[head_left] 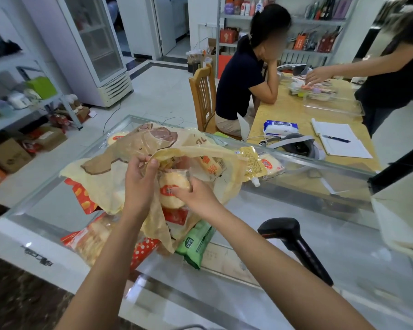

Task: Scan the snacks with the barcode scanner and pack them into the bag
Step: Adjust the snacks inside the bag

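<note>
Sliding round rice cracker pack (174,192) into yellow bag (119,160), right hand (196,195) gripping pack at bag mouth, left hand (141,172) pinching rim open. Best keep mouth wide, push deep before release. Scanner (293,244) parked on tabletop (308,225), green snack (196,244) waiting beside bag.

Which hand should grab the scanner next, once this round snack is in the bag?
Probably the right hand: the scanner lies on its side of the counter, while the left hand holds the bag open.

Bag (119,163) on counter (284,239); scanner (293,244) right; snacks (196,244) beneath bag
</note>
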